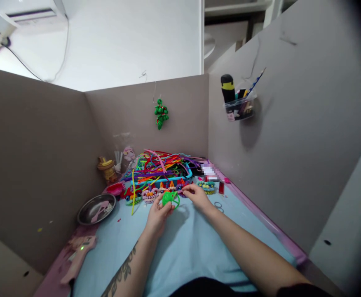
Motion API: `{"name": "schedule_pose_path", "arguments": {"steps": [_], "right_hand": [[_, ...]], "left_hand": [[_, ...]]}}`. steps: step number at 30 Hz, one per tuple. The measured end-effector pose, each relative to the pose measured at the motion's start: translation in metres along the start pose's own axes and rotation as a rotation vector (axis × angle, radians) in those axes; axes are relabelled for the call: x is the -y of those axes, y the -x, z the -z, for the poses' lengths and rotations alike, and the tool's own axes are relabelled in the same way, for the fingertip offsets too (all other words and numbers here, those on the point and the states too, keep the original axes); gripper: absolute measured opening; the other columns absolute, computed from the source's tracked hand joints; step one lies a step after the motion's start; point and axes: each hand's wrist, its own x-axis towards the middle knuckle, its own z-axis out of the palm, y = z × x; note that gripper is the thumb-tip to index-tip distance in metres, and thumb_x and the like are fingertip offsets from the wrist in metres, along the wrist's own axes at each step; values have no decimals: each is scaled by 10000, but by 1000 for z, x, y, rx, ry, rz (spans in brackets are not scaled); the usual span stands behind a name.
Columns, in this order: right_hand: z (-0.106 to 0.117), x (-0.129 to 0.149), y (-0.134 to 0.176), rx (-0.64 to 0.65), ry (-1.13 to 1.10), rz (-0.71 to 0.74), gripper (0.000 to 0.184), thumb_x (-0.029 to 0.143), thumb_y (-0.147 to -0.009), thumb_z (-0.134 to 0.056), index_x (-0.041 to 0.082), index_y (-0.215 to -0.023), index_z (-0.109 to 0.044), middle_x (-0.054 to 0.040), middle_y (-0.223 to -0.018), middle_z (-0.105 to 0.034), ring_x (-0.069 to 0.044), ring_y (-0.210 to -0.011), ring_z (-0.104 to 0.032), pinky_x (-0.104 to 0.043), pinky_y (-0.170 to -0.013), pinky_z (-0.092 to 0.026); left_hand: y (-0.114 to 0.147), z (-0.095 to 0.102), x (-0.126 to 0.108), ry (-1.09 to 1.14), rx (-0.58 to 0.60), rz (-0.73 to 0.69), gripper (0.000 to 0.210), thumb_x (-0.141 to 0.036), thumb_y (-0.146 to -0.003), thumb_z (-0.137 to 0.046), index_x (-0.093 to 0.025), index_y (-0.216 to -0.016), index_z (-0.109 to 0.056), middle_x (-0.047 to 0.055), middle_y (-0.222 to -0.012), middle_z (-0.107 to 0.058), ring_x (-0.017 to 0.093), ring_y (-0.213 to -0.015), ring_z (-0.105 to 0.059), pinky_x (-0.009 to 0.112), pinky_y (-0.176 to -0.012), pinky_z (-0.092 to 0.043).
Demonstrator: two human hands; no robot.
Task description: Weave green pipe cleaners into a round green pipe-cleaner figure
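My left hand (160,213) is closed around a bright green pipe-cleaner figure (168,198), a rounded coiled body with a loop sticking out to the right. To the right of it, my right hand (197,197) has thumb and forefinger pinched together close to the loop; what lies between the fingertips is too small to make out. Just beyond both hands runs a row of fuzzy pipe-cleaner pieces, among them a pink and lilac one (150,194) and a teal and yellow one (207,187). Behind them, a blue-rimmed basket (190,170) overflows with loose pipe cleaners (155,163) in many colours.
A metal bowl (82,215) with a pink tool stands at the left. Nearer lies a pink glue gun (80,252) with a lit green light. Scissors (219,206) rest right of my right hand. Partitions enclose the blue-covered table (180,255); a tool holder (239,109) hangs at right.
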Motion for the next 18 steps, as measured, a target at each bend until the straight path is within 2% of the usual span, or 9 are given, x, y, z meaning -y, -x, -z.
{"name": "schedule_pose_path", "arguments": {"steps": [4,8,14,18], "right_hand": [[-1,-2,-1,82,43,16,229,260,-670,-600,157,-869,-648,-8,-656,-607,-132,-582,-521,-255,-570,-419],[-7,2,0,111,37,54,127,253,-681,-568,156,-736,-629,-10,-655,-600,-127,-591,-514,-250,-581,-415],[1,12,1,-49,1,49,79,225,-704,-508,175,-702,-568,15,-622,-555,-126,-572,-506,-244,-564,-414],[8,23,4,-155,91,161,95,195,-729,-476,184,-723,-570,-11,-693,-565,-147,-631,-521,-263,-598,-421]], "left_hand": [[4,-1,-3,17,72,53,636,-190,-596,-771,-162,-1153,-465,6,-701,-647,112,-612,-629,208,-615,-502],[6,-3,-7,41,125,84,603,-167,-600,-768,-167,-1132,-482,-8,-669,-628,95,-582,-615,179,-578,-497],[5,-3,-9,16,103,89,602,-156,-601,-766,-165,-1130,-477,-10,-651,-626,100,-579,-618,178,-574,-498],[3,-1,-7,-7,55,98,617,-158,-586,-775,-159,-1126,-476,-3,-651,-639,115,-589,-631,191,-589,-501]]}}
